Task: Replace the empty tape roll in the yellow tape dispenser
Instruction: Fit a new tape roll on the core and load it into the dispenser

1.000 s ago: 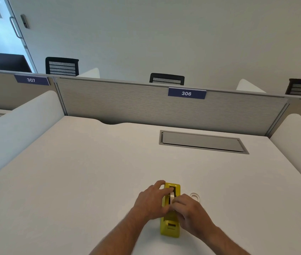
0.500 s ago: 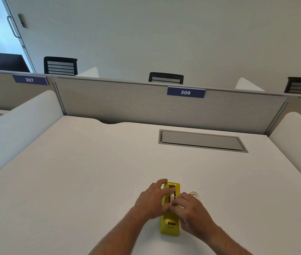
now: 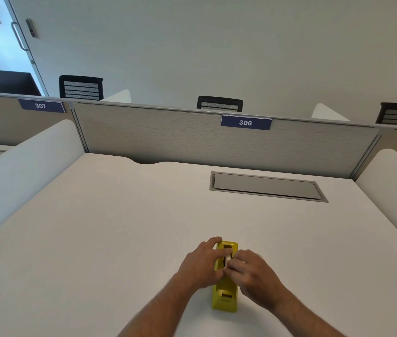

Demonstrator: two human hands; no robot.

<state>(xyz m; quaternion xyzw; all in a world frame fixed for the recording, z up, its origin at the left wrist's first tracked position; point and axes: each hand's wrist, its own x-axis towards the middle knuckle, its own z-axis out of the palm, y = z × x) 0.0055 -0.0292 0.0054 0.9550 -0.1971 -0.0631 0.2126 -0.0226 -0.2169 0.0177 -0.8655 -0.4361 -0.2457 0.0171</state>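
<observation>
Left hand: the left hand [image 3: 201, 262] rests against the left side of the yellow tape dispenser [image 3: 225, 291], fingers curled over its top edge and reaching into the open well, thumb meeting the other hand near the middle.
Right hand: the right hand [image 3: 251, 272] sits on the dispenser's right side, fingers curled, pinching a pale tape roll [image 3: 228, 258] that stands on edge in the well; how deep it sits I cannot tell.
Tape dispenser: it stands upright on the white worktop [image 3: 119, 239], long axis pointing away from the person, its cutter end nearest the person and uncovered.
Beyond the dispenser: a grey recessed cable hatch [image 3: 266, 186] lies flush in the worktop, further from the person and a little to the right.
Further beyond: a grey partition [image 3: 168, 137] closes the far edge of the worktop and carries a blue label reading 306 [image 3: 246, 122].
</observation>
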